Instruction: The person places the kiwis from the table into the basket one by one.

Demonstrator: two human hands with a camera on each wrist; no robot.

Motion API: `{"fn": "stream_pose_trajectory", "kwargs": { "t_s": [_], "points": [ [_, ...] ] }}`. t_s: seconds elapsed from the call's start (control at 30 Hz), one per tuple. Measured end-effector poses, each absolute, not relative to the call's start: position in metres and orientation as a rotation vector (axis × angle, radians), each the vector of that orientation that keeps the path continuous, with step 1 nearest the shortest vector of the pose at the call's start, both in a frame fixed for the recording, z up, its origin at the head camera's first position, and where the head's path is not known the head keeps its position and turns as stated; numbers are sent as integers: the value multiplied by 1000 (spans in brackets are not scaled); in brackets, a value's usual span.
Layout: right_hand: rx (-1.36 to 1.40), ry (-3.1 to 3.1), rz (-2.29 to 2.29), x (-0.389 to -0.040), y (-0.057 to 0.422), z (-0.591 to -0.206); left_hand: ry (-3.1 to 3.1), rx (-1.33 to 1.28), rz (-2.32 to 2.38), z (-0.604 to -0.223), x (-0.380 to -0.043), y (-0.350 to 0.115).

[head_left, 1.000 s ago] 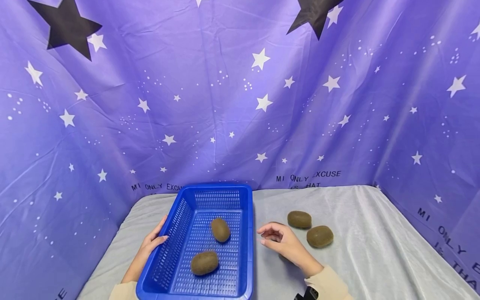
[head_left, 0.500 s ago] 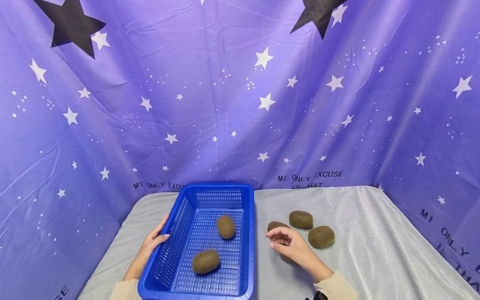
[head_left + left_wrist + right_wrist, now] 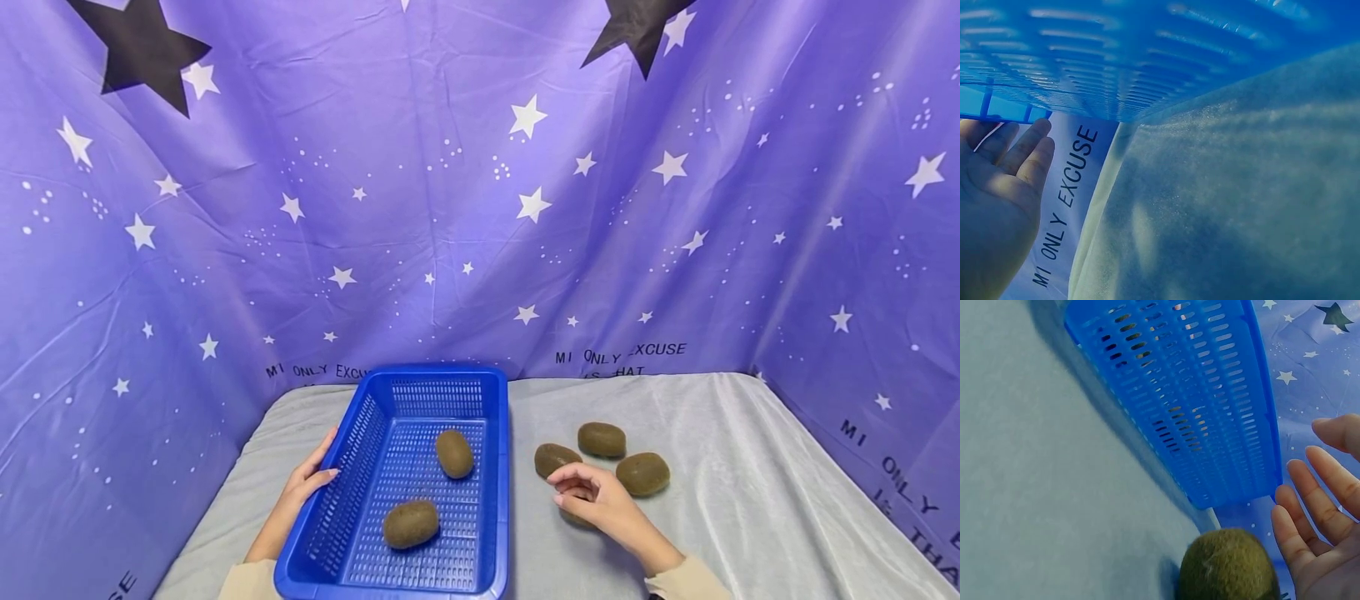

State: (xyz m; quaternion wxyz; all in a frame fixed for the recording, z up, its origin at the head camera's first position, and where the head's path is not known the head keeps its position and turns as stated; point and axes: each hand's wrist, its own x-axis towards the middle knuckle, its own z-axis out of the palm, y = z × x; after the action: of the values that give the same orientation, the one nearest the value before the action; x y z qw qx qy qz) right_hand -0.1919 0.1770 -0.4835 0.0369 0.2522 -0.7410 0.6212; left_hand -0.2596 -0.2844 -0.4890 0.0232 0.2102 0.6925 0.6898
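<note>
A blue plastic basket (image 3: 495, 467) with slotted walls stands on the cloth, two brown kiwis inside: one kiwi (image 3: 454, 454) farther back, another kiwi (image 3: 411, 524) nearer. My left hand (image 3: 294, 492) holds the basket's left rim, thumb on top; the left wrist view shows its fingertips under the rim. My right hand (image 3: 600, 504), fingers loosely bent with nothing between them, hovers over a kiwi (image 3: 576, 520) that it partly hides. That hand's fingers (image 3: 1319, 506) appear apart from a kiwi (image 3: 1229, 565) in the right wrist view.
Other kiwis lie just beyond my right hand: a left kiwi (image 3: 555, 459), a back kiwi (image 3: 602, 439) and a right kiwi (image 3: 642, 474). Grey cloth (image 3: 750, 517) covers the table. A purple curtain (image 3: 450, 208) with stars encloses the back and sides.
My right hand has moved right, away from the basket, uncovering a kiwi on the cloth. The farther kiwi in the basket has shifted slightly right. My left hand stays on the rim.
</note>
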Motion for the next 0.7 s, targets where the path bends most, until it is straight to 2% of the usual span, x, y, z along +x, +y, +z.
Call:
{"fn": "stream_pose_trajectory", "kwargs": {
  "t_s": [0.7],
  "points": [
    [706,-2236,1892,-182,208,-498,2041,744,2158,-490,-261,-285]
  ]
}}
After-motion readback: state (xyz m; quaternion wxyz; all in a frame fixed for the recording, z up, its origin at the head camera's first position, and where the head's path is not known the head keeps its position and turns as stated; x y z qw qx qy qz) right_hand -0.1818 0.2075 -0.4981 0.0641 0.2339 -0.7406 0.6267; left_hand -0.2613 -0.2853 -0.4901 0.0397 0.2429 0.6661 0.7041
